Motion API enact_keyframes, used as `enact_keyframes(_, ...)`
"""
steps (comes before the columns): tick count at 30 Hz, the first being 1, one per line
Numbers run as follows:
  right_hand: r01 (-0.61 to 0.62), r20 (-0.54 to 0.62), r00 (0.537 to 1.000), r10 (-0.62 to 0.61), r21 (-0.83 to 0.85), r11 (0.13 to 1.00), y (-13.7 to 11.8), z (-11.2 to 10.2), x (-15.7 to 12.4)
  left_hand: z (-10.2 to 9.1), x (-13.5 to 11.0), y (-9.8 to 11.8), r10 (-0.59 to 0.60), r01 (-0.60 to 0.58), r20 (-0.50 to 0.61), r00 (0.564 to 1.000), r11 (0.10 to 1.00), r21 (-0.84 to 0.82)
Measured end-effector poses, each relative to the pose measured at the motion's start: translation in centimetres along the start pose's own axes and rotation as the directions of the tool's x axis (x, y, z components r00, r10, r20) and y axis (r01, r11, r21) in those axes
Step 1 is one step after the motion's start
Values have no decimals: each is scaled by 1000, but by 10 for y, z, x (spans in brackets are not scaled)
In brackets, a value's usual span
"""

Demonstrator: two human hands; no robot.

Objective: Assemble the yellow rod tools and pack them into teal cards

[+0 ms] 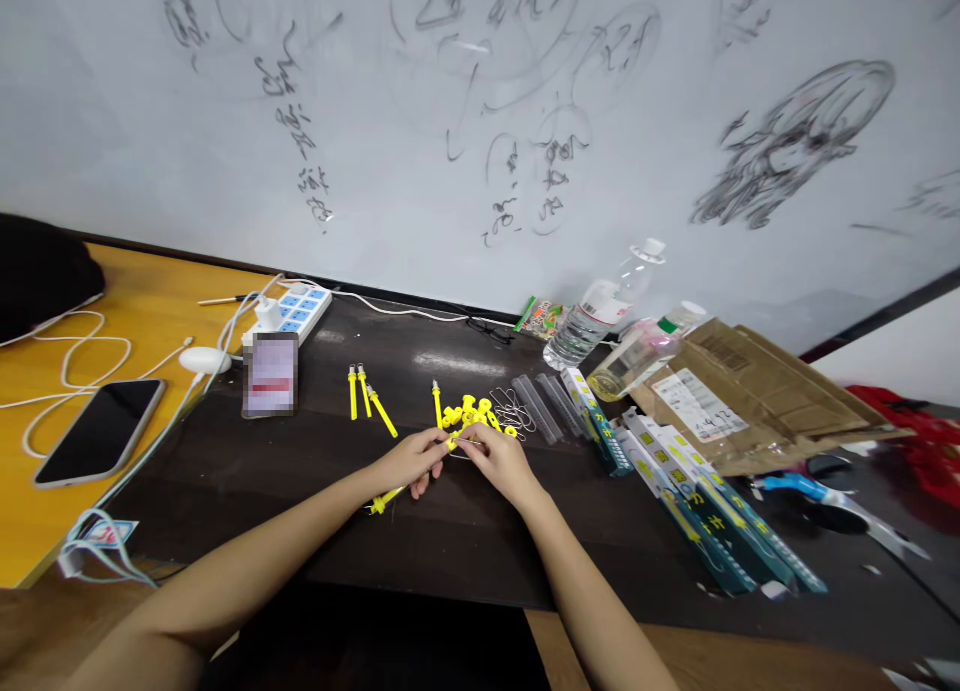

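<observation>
Hands meet near the middle of the dark table [450, 551], a little back from its near edge. The left hand [409, 461] is closed around a yellow stick [384, 501], whose lower end pokes out below the palm toward the near edge. The right hand [499, 461] pinches its fingertips on the stick's upper end; whether a small separate piece sits between those fingers is too small to tell. Held from both ends like this, the stick seems steadied by one hand while the other handles its tip. Just behind the fingers lies a heap of small yellow parts [472, 409], close enough to pick from without reaching. Three more loose yellow sticks [365, 391] lie apart to the left of the heap. Wire springs [511, 407] and clear tubes [541, 399] lie to its right, each kind in its own group. Green-and-yellow boxes [679, 491] fan out toward the right near corner, beside flattened cardboard [757, 391]. Two water bottles [600, 316] lean at the far edge, out of the hands' way. A power strip [296, 311] sits at the far left corner, and a phone [101, 431] lies on the neighbouring yellow surface.
</observation>
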State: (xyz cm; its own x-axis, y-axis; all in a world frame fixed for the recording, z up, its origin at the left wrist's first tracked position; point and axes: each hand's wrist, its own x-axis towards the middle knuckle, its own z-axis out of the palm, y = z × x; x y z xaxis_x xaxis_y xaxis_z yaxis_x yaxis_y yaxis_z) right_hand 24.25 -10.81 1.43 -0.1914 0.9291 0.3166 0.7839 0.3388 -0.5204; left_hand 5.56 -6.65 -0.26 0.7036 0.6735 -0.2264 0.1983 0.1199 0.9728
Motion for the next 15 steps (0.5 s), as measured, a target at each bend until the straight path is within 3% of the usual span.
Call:
enact_keyframes(9, -2, 13, 1000, 2, 10, 1000, 2, -1, 0, -1, 2, -1, -38, 38, 17, 999, 999, -30)
enact_keyframes(15, -17, 24, 1000, 13, 174, 985, 6, 1, 1, -1, 3, -2, -43, 44, 17, 999, 999, -18)
